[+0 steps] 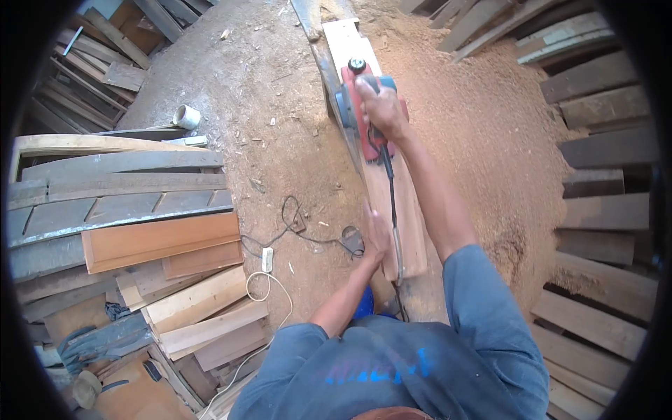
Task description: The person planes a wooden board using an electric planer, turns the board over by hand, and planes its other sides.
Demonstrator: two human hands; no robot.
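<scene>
My right hand (382,108) is wrapped round the rear handle of a red and blue electric planer (370,143). The planer sits on a long wooden board (412,234), toward its far part. A black power cord (392,189) trails from the tool back along the board toward my body. Nearer to me, my left hand (376,229) lies along the board's left edge, fingers stretched forward and somewhat blurred. The board's pale far end (341,38) shows beyond the planer.
Sawdust and shavings (483,147) cover the ground at right. Stacked planks (605,210) line the right side; more boards and an orange-brown panel (164,238) lie at left. A white extension socket (267,260) with cables lies on the floor, and a white bucket (187,117) farther off.
</scene>
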